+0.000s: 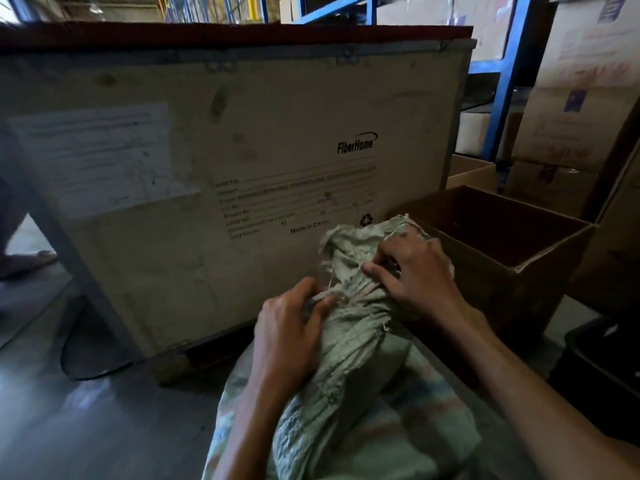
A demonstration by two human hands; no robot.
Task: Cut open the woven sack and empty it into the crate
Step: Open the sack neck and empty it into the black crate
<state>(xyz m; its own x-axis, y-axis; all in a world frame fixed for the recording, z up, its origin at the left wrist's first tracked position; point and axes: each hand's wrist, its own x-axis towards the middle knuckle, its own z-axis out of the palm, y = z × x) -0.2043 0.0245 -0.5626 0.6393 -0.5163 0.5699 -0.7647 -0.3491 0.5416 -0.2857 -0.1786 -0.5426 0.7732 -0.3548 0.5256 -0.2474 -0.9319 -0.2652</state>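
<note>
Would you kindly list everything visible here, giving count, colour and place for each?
woven sack: one, grey-green, bottom centre, its neck bunched and apparently tied shut
wooden crate: one, pale tan with printed black lettering, directly behind the sack
paper label: one, white, on the crate's left face
open cardboard box: one, brown, right of the sack
stacked cardboard boxes: several, tan, far right
shelving frame: one, blue, behind the crate at right
floor: grey, lower left
left hand: one, gripping the sack's neck
right hand: one, fingers working at the bunched top
</note>
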